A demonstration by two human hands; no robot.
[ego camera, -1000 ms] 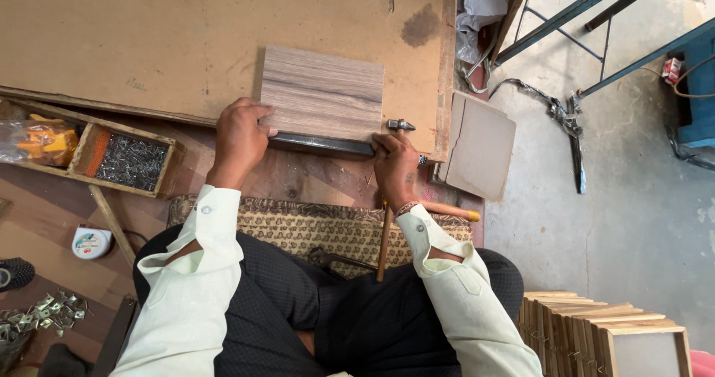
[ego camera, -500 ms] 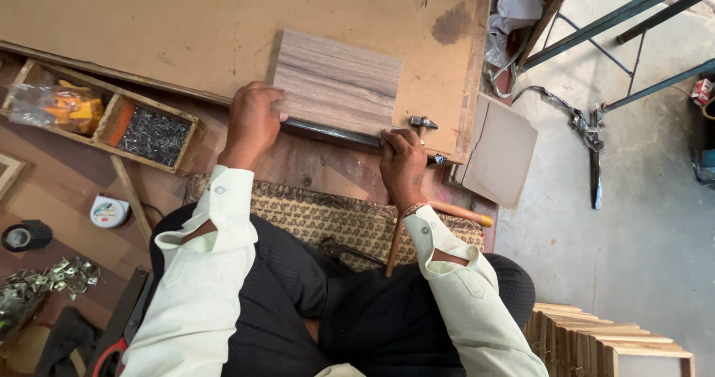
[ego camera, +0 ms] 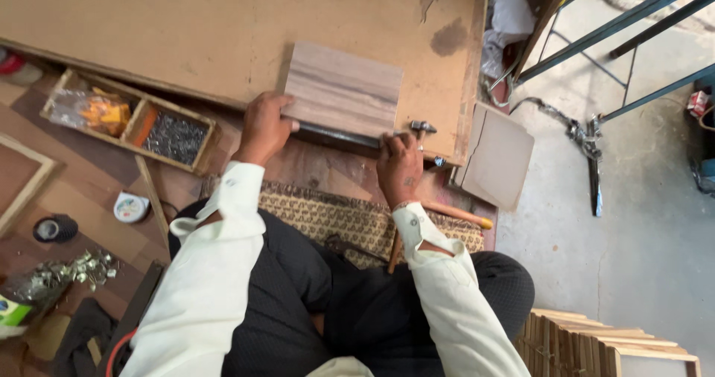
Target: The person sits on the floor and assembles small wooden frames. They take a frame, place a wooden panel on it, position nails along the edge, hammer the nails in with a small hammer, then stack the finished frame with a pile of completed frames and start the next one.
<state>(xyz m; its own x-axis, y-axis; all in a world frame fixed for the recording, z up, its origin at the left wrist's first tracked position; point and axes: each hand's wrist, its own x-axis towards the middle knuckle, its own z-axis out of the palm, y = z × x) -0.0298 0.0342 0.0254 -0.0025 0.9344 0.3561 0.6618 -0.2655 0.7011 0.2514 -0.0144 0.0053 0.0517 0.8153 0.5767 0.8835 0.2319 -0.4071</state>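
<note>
1. Wooden tray [ego camera: 82, 94] at far left holds orange packets and dark nails [ego camera: 175, 136]; a tape measure [ego camera: 131, 207] lies below it.
2. Left hand [ego camera: 262, 128] grips the panel's left near corner, fingers curled over the edge.
3. Grey-grained panel [ego camera: 344, 88] lies on a big brown board [ego camera: 186, 27], a dark strip [ego camera: 339, 136] along its near edge.
4. Right hand [ego camera: 400, 167] presses the strip's right end, fingers bent down on it; a hammer head [ego camera: 423, 127] sits just beyond.
</note>
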